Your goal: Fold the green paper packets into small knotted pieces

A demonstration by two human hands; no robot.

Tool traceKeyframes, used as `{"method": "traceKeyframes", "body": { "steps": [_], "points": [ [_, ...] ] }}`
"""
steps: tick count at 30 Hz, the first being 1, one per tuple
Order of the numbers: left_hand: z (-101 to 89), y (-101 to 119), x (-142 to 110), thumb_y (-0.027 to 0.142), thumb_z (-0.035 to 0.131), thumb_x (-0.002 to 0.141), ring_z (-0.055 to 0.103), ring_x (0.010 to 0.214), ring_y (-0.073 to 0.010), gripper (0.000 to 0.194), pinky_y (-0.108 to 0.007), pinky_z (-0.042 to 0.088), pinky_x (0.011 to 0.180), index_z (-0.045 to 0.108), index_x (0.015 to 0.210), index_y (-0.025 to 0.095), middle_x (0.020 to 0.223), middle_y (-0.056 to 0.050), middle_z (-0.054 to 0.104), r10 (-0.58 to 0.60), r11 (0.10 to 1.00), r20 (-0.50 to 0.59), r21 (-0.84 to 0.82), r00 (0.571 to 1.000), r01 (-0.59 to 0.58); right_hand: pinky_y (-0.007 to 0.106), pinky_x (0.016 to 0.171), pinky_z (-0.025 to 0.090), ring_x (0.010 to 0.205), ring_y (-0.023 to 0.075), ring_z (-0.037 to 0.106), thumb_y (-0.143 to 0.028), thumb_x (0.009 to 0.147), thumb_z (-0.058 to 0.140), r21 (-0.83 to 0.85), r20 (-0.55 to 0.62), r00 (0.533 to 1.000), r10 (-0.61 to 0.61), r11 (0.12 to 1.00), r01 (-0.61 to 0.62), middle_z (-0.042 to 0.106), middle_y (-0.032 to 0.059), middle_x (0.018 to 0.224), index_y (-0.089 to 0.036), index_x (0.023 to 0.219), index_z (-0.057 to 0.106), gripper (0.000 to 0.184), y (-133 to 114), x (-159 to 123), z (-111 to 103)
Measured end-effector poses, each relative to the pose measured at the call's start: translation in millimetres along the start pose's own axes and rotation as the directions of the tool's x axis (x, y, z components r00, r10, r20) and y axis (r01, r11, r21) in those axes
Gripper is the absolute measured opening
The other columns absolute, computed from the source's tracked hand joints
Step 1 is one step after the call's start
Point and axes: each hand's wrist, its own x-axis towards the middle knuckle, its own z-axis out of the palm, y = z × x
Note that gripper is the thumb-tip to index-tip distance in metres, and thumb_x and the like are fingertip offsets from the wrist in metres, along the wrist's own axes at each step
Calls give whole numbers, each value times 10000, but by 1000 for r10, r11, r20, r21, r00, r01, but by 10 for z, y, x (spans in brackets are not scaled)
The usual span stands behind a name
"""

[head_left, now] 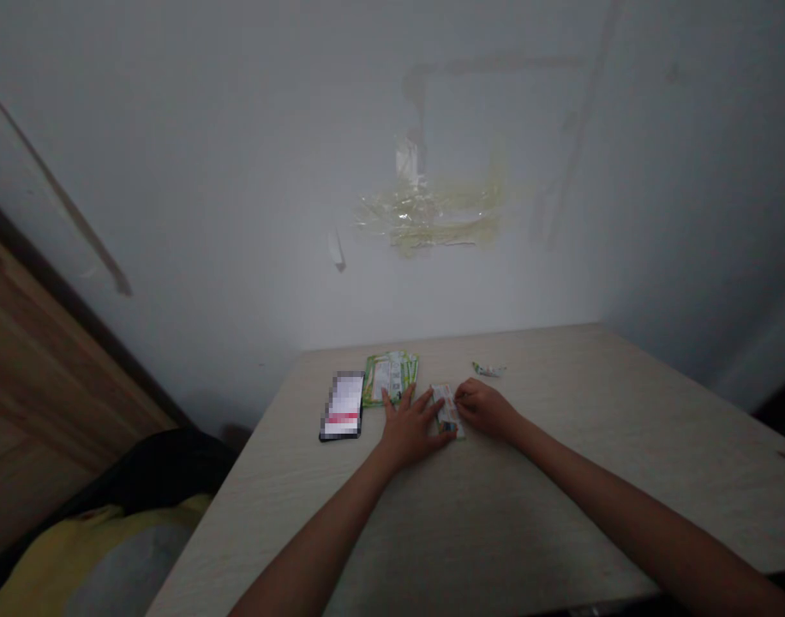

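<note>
My left hand (410, 424) lies flat on the light wooden table (560, 480), fingers spread, its thumb and fingertips touching a small printed packet (447, 411). My right hand (484, 405) is curled at the packet's right edge, fingers closed against it. A larger green and white packet (391, 375) lies just beyond my left fingertips. A phone (342, 406) with a lit screen rests to the left of my left hand.
A small torn green wrapper piece (488, 369) lies beyond my right hand. The grey wall (238, 171) rises behind the table, with yellowed tape remnants (431, 214). A wooden panel (38, 377) and dark and yellow fabric (110, 523) are at the left.
</note>
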Motion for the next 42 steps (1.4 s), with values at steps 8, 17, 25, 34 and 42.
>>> {"method": "traceKeyframes", "body": {
  "steps": [8,17,25,34,42],
  "points": [
    [-7,5,-1,774,343,808,211,1419,-375,652,-764,-153,1012,428,1371,457,1494,30,411,5,1000,-16,12,1000,-4,288,755,485,846,181,583,-116,855,544,33,33,997,-73,997,72,660,84,844,-161,786,719,193,-106,-108,-94],
    [-18,15,-8,779,345,804,202,1423,-369,657,-758,-155,1018,438,1366,453,1495,33,409,-3,1000,-13,18,1000,4,283,731,488,821,177,579,-106,851,541,91,19,993,-113,990,111,657,77,832,-160,779,703,186,-188,-221,-140],
    [-31,23,-12,768,354,809,202,1422,-376,648,-771,-120,1022,415,1378,463,1503,34,395,-6,999,-4,42,1000,6,291,748,500,840,179,586,-84,830,545,140,43,987,-156,979,149,658,72,834,-167,802,697,175,-256,-330,-186],
    [-47,23,-16,782,344,802,209,1423,-359,658,-759,-140,1023,428,1368,458,1495,33,410,-5,1000,-12,17,1000,5,292,746,512,854,177,596,-72,824,543,183,50,982,-181,968,169,671,74,862,-172,857,707,195,-349,-401,-278],
    [-30,21,-9,785,356,795,215,1422,-361,656,-757,-135,1028,426,1366,469,1497,39,406,-15,1000,-6,15,1000,15,302,731,523,824,177,618,-123,867,519,197,66,984,-164,969,148,689,64,853,-209,864,717,216,-414,-471,-321]
  ]
}}
